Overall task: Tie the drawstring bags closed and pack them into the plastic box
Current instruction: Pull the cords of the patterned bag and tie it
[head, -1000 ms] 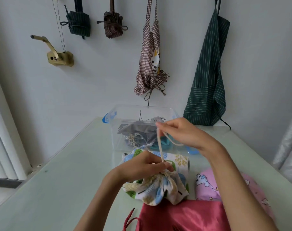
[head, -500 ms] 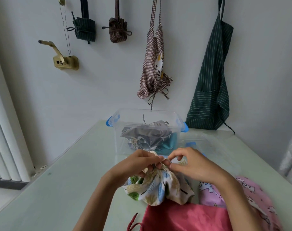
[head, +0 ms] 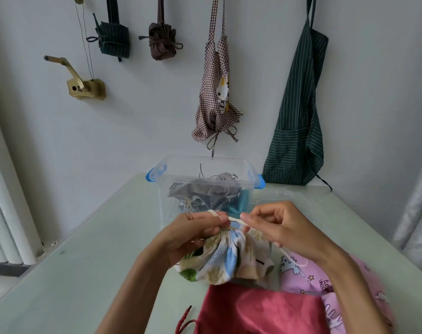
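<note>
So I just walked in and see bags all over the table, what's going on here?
A person is tying a leaf-print bag shut. The left hand grips its gathered neck while the right hand pinches the white cord stretched between them. A red bag and a pink bag lie on the table, not yet packed. The clear plastic box behind already holds several bags.

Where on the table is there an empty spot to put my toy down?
The table is bare on its left side, from its left edge to the left hand and plastic box. It is crowded in front: printed bag, red bag, pink bag lie close together by the right hand.
</note>
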Action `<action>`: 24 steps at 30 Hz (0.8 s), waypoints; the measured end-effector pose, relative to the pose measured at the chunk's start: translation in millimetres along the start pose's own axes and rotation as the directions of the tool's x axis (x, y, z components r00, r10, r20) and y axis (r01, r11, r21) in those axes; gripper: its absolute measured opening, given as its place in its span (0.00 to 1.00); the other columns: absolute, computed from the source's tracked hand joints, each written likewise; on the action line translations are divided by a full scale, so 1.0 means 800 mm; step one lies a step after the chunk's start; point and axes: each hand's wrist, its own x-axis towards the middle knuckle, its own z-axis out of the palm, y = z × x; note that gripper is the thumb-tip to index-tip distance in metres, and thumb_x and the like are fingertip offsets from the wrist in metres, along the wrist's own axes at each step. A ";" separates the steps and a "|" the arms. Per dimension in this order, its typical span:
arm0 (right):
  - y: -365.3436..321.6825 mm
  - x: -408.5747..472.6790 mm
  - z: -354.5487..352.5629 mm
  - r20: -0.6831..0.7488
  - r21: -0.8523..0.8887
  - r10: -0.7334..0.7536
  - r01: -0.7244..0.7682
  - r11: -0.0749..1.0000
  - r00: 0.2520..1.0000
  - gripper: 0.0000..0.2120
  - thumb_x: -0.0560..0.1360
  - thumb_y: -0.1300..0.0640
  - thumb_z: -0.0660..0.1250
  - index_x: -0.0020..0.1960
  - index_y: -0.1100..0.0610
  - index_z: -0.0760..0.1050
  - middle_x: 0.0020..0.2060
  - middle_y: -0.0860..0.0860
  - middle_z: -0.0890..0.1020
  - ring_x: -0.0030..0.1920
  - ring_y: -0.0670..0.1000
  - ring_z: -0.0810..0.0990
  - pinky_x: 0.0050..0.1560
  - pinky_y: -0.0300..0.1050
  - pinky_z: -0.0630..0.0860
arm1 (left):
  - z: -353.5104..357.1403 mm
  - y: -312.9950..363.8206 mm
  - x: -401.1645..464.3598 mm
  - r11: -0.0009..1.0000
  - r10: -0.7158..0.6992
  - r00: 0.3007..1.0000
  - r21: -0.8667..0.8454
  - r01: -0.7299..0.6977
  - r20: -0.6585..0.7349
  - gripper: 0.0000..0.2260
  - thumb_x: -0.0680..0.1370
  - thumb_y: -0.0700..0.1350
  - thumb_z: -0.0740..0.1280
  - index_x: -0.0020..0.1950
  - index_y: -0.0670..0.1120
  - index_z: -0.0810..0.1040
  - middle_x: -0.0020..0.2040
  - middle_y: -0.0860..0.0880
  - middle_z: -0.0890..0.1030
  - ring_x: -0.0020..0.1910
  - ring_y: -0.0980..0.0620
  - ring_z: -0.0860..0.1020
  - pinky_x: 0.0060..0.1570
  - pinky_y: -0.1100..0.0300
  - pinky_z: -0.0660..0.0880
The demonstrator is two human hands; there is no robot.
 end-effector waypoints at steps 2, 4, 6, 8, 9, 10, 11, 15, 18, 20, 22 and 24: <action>-0.012 -0.009 -0.007 0.123 -0.064 0.052 -0.045 0.997 0.991 0.17 0.71 0.44 0.65 0.37 0.56 0.83 0.20 0.50 0.71 0.20 0.43 0.64 0.25 0.32 0.62 | -0.002 0.002 0.000 0.997 -0.004 0.999 -0.078 0.001 -0.038 0.08 0.72 0.39 0.71 0.51 0.42 0.83 0.29 0.53 0.79 0.23 0.62 0.71 0.19 0.72 0.60; -0.013 -0.010 -0.008 0.136 -0.157 0.104 -0.082 0.984 0.985 0.18 0.74 0.44 0.64 0.39 0.56 0.84 0.24 0.49 0.79 0.22 0.42 0.67 0.28 0.32 0.65 | -0.003 0.004 -0.002 0.998 -0.002 0.998 -0.060 -0.001 -0.059 0.09 0.70 0.37 0.73 0.49 0.43 0.82 0.26 0.54 0.76 0.21 0.62 0.70 0.18 0.72 0.60; 0.002 0.000 -0.005 -0.024 -0.287 0.099 -0.101 0.953 0.995 0.15 0.75 0.44 0.64 0.39 0.50 0.84 0.31 0.47 0.83 0.27 0.41 0.72 0.35 0.38 0.71 | -0.002 0.004 -0.003 1.000 0.004 0.997 -0.008 -0.004 -0.071 0.10 0.64 0.39 0.74 0.44 0.45 0.83 0.25 0.55 0.74 0.21 0.62 0.69 0.18 0.71 0.60; 0.017 0.010 0.002 -0.177 -0.321 0.048 -0.103 0.941 0.983 0.09 0.75 0.47 0.65 0.41 0.47 0.83 0.36 0.45 0.84 0.32 0.40 0.74 0.43 0.43 0.74 | -0.001 0.005 -0.003 0.999 0.021 0.997 0.032 -0.019 -0.073 0.08 0.61 0.42 0.73 0.40 0.47 0.83 0.25 0.55 0.73 0.21 0.61 0.68 0.19 0.70 0.58; 0.021 0.014 0.007 -0.188 -0.284 0.030 -0.084 0.955 0.982 0.06 0.75 0.49 0.67 0.43 0.46 0.82 0.38 0.45 0.83 0.35 0.41 0.75 0.45 0.43 0.74 | -0.001 0.004 -0.002 0.998 0.034 0.997 0.048 -0.031 -0.068 0.07 0.61 0.42 0.72 0.38 0.47 0.83 0.25 0.55 0.73 0.21 0.61 0.67 0.19 0.70 0.57; 0.023 0.017 0.013 -0.158 -0.243 0.020 -0.058 0.968 0.987 0.05 0.75 0.51 0.67 0.46 0.45 0.82 0.40 0.45 0.82 0.37 0.42 0.75 0.46 0.40 0.73 | -0.001 0.004 -0.002 0.997 0.051 0.997 0.068 -0.047 -0.058 0.06 0.61 0.42 0.72 0.36 0.47 0.83 0.25 0.55 0.72 0.21 0.61 0.66 0.19 0.70 0.57; 0.024 0.019 0.019 -0.111 -0.210 0.019 -0.042 0.977 0.994 0.06 0.75 0.52 0.67 0.48 0.45 0.82 0.42 0.45 0.81 0.38 0.41 0.74 0.46 0.38 0.72 | 0.000 0.004 -0.003 0.993 0.070 0.997 0.095 -0.066 -0.044 0.05 0.61 0.42 0.72 0.35 0.48 0.83 0.25 0.55 0.71 0.21 0.60 0.65 0.19 0.70 0.56; 0.023 0.022 0.034 -0.034 -0.182 0.026 -0.032 0.983 0.999 0.07 0.76 0.50 0.65 0.48 0.46 0.83 0.43 0.51 0.80 0.39 0.42 0.74 0.47 0.41 0.72 | 0.000 0.005 -0.005 0.970 0.140 0.990 0.202 -0.133 -0.023 0.06 0.62 0.41 0.69 0.37 0.44 0.81 0.24 0.57 0.71 0.20 0.61 0.65 0.20 0.71 0.57; 0.021 0.021 0.031 -0.048 -0.143 0.007 -0.014 0.990 0.999 0.03 0.72 0.49 0.70 0.44 0.43 0.83 0.41 0.49 0.81 0.36 0.41 0.73 0.42 0.36 0.70 | 0.000 0.006 -0.005 0.954 0.186 0.982 0.243 -0.178 -0.012 0.03 0.61 0.41 0.69 0.34 0.47 0.80 0.27 0.57 0.74 0.22 0.62 0.66 0.21 0.72 0.59; 0.021 0.019 0.032 -0.049 -0.142 0.003 -0.010 0.990 0.999 0.02 0.70 0.50 0.73 0.43 0.45 0.83 0.39 0.47 0.81 0.33 0.41 0.72 0.39 0.35 0.69 | 0.001 0.004 -0.006 0.940 0.213 0.977 0.271 -0.207 0.007 0.03 0.62 0.41 0.69 0.31 0.49 0.79 0.30 0.54 0.76 0.23 0.63 0.68 0.22 0.73 0.61; 0.023 0.019 0.037 -0.072 -0.167 -0.005 -0.007 0.986 0.997 0.04 0.68 0.49 0.74 0.42 0.48 0.84 0.37 0.47 0.82 0.31 0.40 0.72 0.37 0.36 0.70 | 0.000 0.002 -0.005 0.930 0.227 0.974 0.291 -0.223 0.021 0.04 0.62 0.41 0.69 0.31 0.50 0.79 0.31 0.52 0.76 0.25 0.62 0.68 0.24 0.73 0.62; 0.025 0.021 0.042 -0.122 -0.181 -0.020 -0.002 0.983 0.992 0.05 0.67 0.49 0.75 0.40 0.50 0.84 0.34 0.45 0.82 0.30 0.39 0.74 0.35 0.33 0.70 | -0.002 -0.001 -0.004 0.932 0.234 0.972 0.289 -0.220 -0.013 0.04 0.62 0.42 0.69 0.32 0.50 0.80 0.32 0.51 0.77 0.27 0.61 0.68 0.25 0.71 0.62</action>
